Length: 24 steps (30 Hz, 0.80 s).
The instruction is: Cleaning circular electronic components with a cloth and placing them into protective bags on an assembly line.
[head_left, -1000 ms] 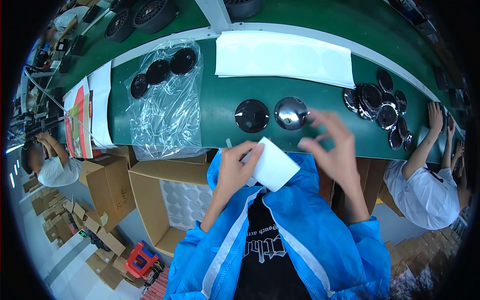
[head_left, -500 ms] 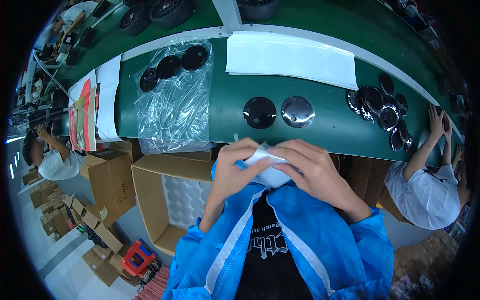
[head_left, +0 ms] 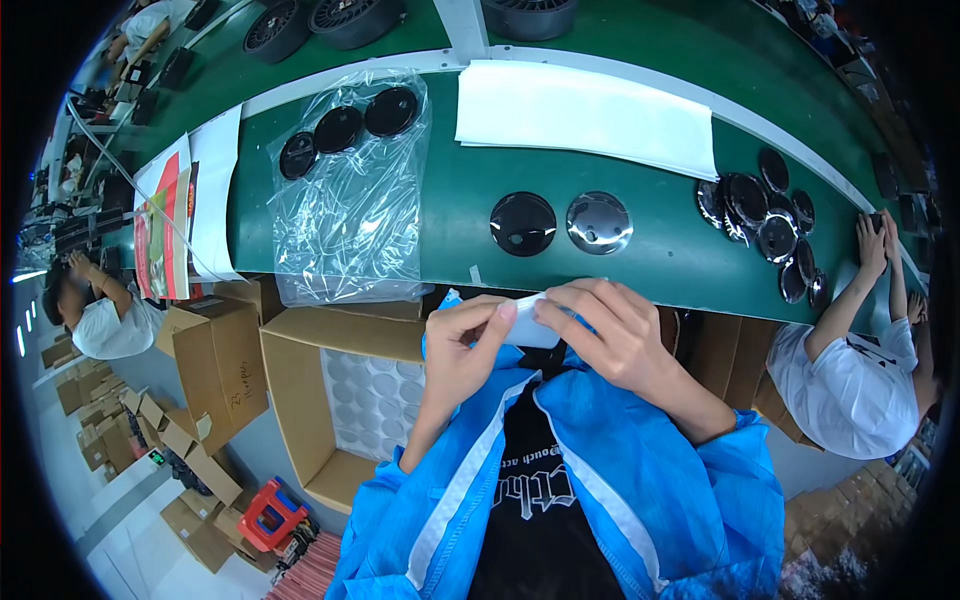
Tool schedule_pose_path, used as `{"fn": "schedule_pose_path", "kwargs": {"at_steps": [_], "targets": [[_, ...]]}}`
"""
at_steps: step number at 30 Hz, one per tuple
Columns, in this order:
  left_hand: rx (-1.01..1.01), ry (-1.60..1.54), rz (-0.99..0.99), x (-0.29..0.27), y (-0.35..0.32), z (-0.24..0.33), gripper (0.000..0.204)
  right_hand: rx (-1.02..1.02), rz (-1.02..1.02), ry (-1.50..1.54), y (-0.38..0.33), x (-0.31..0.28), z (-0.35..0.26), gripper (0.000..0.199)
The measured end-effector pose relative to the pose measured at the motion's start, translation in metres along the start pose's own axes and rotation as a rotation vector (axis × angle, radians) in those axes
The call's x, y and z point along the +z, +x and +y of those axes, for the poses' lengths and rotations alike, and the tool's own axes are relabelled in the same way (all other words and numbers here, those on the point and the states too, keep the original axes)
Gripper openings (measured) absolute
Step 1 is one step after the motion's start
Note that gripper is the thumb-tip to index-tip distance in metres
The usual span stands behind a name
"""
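A small white sheet (head_left: 528, 328), thin and bent, is held up between my two hands in front of my chest. The thumb and fingers of my left hand (head_left: 468, 345) pinch its left edge. My right hand (head_left: 612, 335) grips the other side, its fingers curled over the top. Part of the sheet is hidden behind the fingers, so its whole shape cannot be made out. Just beyond my hands, on the green table, lie a glossy black disc (head_left: 523, 224) and a shinier, film-like disc (head_left: 599, 223) side by side.
Several black discs (head_left: 777, 236) are heaped at the right. White sheets (head_left: 585, 115) lie at the back. A clear plastic bag (head_left: 350, 225) has three black discs on it. An open carton (head_left: 292, 400) stands below the table's edge. A co-worker (head_left: 848, 385) sits at the right.
The white sheet has been turned and looks smaller and more upright between my hands. My left hand has moved slightly down and my fingers have shifted on the sheet.
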State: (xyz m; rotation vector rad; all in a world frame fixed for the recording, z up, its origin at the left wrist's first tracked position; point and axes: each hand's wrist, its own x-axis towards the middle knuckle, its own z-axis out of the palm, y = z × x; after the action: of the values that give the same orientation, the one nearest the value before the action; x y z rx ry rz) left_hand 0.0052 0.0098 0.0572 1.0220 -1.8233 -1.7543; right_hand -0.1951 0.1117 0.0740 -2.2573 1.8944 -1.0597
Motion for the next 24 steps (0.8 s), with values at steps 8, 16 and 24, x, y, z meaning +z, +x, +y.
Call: {"fn": "schedule_pose_path", "kwargs": {"at_steps": [8, 16, 24], "targets": [[0.010, -0.170, 0.289, -0.014, 0.017, -0.037, 0.015, 0.166, 0.028, 0.391, 0.023, -0.030, 0.005, 0.015], [0.341, 0.392, -0.126, -0.004, 0.018, -0.038, 0.012, 0.891, 0.052, 0.815, 0.027, 0.042, 0.076, 0.012], [0.284, 0.486, -0.090, 0.000, 0.010, -0.047, 0.015, 0.817, 0.010, 0.698, 0.032, 0.053, 0.088, 0.011]]}}
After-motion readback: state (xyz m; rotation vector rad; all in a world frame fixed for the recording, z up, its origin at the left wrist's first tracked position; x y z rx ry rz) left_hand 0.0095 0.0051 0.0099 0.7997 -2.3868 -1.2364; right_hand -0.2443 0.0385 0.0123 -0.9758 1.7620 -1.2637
